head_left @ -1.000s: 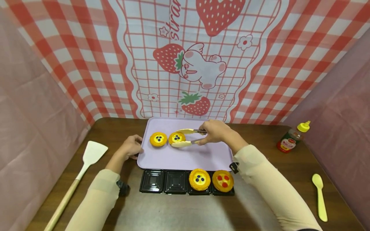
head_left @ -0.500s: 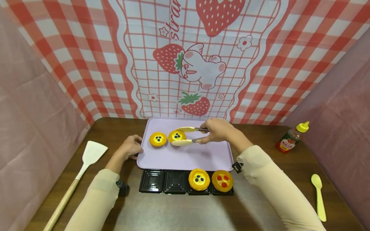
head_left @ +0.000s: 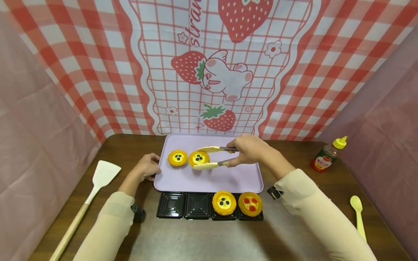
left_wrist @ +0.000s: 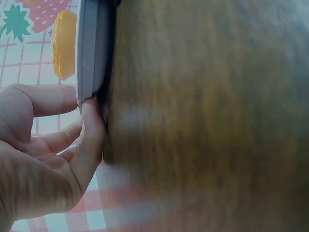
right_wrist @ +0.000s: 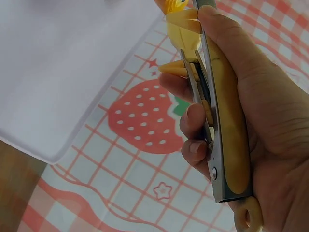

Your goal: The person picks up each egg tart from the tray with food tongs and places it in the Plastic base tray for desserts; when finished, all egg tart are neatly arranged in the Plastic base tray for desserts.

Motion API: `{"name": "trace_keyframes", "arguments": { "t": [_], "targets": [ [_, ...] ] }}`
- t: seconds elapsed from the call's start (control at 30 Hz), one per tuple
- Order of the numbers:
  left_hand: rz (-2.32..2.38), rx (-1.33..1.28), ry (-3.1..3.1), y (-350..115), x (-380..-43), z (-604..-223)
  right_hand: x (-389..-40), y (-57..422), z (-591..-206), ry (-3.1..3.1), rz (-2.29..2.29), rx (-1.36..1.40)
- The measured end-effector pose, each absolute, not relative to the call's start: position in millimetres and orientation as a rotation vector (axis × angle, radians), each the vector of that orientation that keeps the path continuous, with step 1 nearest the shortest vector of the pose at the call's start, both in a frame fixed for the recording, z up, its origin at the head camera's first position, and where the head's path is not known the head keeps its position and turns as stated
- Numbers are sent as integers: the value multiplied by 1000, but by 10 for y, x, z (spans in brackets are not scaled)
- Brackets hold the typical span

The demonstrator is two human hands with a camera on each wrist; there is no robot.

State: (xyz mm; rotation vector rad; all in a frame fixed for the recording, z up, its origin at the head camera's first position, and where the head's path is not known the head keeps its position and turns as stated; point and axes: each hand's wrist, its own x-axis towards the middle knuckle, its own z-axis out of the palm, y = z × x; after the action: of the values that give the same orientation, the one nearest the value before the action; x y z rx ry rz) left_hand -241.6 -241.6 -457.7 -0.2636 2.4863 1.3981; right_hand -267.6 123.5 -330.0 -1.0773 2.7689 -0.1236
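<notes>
In the head view, my left hand [head_left: 148, 166] pinches the left rim of a lilac tray [head_left: 228, 179]. The left wrist view shows the thumb and a finger [left_wrist: 91, 130] on either side of that rim. My right hand [head_left: 249, 149] grips yellow-tipped tongs [head_left: 205, 166] by their handles. Their two tips lie on the far and near sides of a blueberry-topped egg tart [head_left: 199, 159] on the tray. Left of it sits another blueberry tart [head_left: 177, 158]. Seen from the right wrist, the tongs' yellow handle [right_wrist: 227, 130] lies along the palm, with fingers curled round it.
In front of the tray, a row of black square boxes [head_left: 171, 205] holds a blueberry tart [head_left: 224, 203] and a strawberry-topped tart [head_left: 250, 204] on its right half. A white spatula [head_left: 104, 174] lies at left. A sauce bottle [head_left: 326, 157] and a yellow spoon [head_left: 358, 214] are at right.
My right forearm has swung outward to the right. The tart between the tongs has shifted slightly toward the front of the tray. My left hand has stayed on the rim.
</notes>
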Motion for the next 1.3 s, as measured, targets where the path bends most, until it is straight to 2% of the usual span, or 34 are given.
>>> {"name": "trace_keyframes", "arguments": {
  "t": [0.73,1.3],
  "targets": [
    [1460,-252,2450,-2441,-2407,-4612,-2104,1199,-3176,2689,-88,-1360],
    [1475,-253,2449,-2436,-2409,-4608,-1874,1305,-3298,2611,-159,-1392]
  ]
}}
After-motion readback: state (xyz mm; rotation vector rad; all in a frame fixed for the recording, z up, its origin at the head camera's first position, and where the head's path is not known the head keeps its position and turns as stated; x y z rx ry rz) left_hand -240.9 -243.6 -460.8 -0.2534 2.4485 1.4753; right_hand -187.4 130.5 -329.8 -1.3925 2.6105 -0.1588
